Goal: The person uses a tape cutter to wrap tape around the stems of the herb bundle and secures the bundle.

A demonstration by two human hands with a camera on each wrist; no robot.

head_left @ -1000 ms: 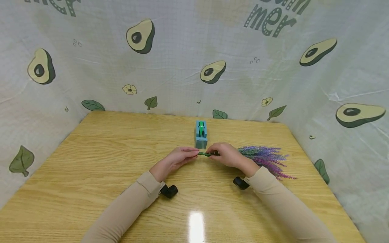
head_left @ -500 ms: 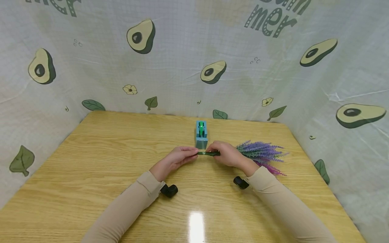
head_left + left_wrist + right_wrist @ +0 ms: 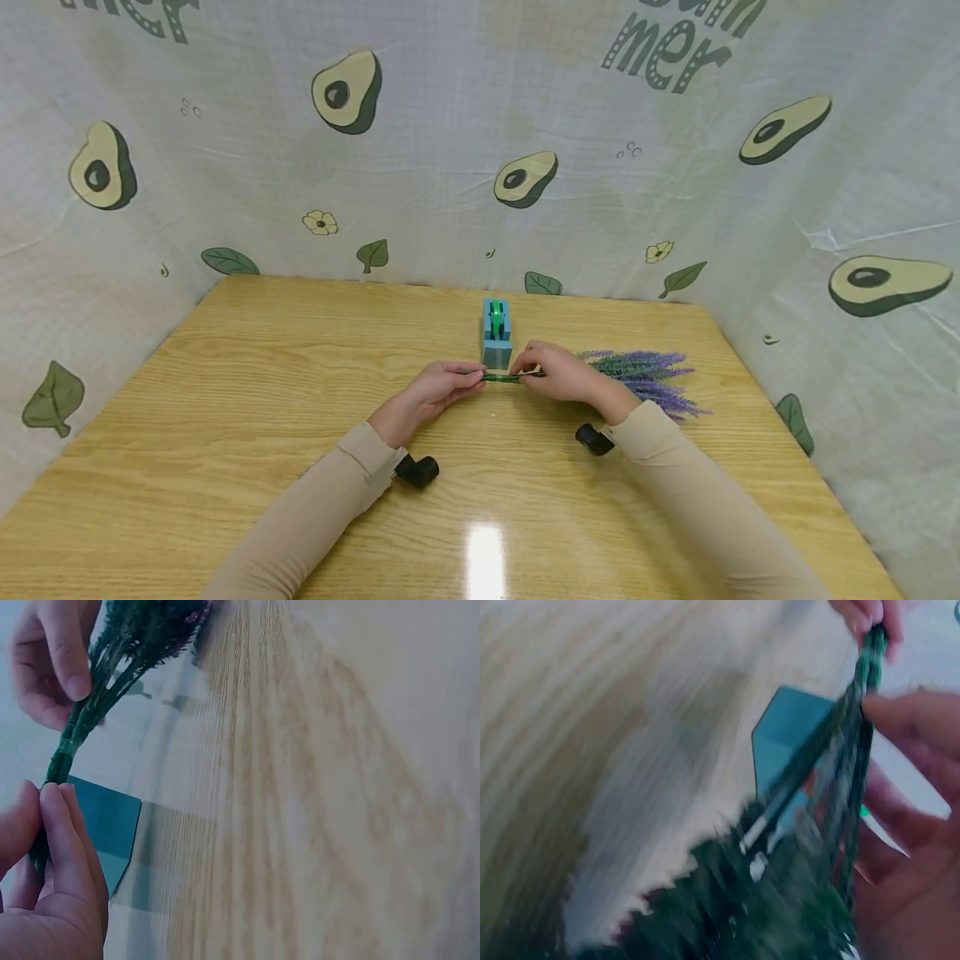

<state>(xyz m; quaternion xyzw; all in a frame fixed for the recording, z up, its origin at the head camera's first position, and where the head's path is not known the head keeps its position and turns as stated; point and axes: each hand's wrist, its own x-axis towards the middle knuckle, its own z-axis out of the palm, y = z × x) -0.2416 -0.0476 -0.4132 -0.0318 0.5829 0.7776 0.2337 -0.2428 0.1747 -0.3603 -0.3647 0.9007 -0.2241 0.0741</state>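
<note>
A bunch of lavender (image 3: 652,375) with purple heads and green stems lies sideways between my two hands, heads toward the right. My left hand (image 3: 438,387) pinches the stem ends between thumb and fingers. Closer to the heads, my right hand (image 3: 558,373) has its thumb and fingertips on the stems (image 3: 88,712), pinching them. Between the hands, a shiny narrow band (image 3: 69,745) circles the stems. Right behind the stems stands a blue tape dispenser (image 3: 497,353) with a green roll (image 3: 497,319); neither hand touches it.
The wooden table (image 3: 300,333) reaches back to a hanging cloth (image 3: 427,167) printed with avocados and leaves, which also closes off both sides. A black wrist camera (image 3: 417,472) sits below the left cuff, and another camera (image 3: 595,439) below the right.
The lavender bunch has turned about its stems: the magenta heads seen earlier have gone from the head view and bluish-purple ones show. My right fingers have shifted slightly; the left hand has barely moved.
</note>
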